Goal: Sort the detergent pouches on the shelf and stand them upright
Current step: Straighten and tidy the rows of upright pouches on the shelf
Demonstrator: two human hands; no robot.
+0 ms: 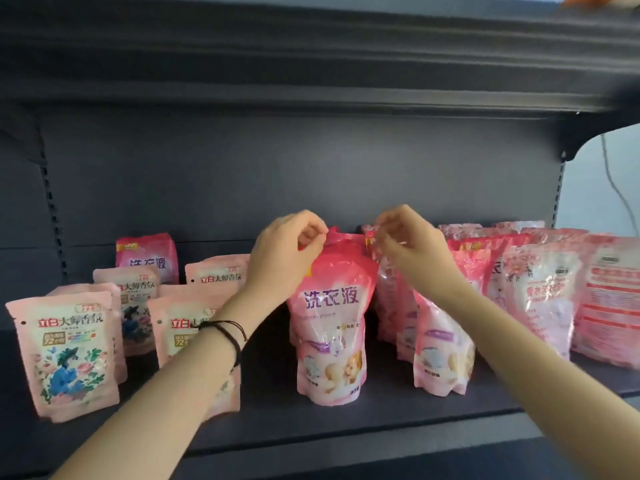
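Note:
A pink detergent pouch with purple lettering stands upright at the middle of the dark shelf. My left hand pinches its top left corner. My right hand pinches the top of a second pink pouch that stands just to the right, partly hidden by my forearm. On the left stand several pale pink pouches with a blue figure print, and a darker pink one stands behind them. Several more pink pouches stand packed together on the right.
The shelf above hangs low over the pouches. The dark back panel closes the rear. Bare shelf surface shows along the front edge and between the left group and the middle pouch. The shelf ends at the right upright.

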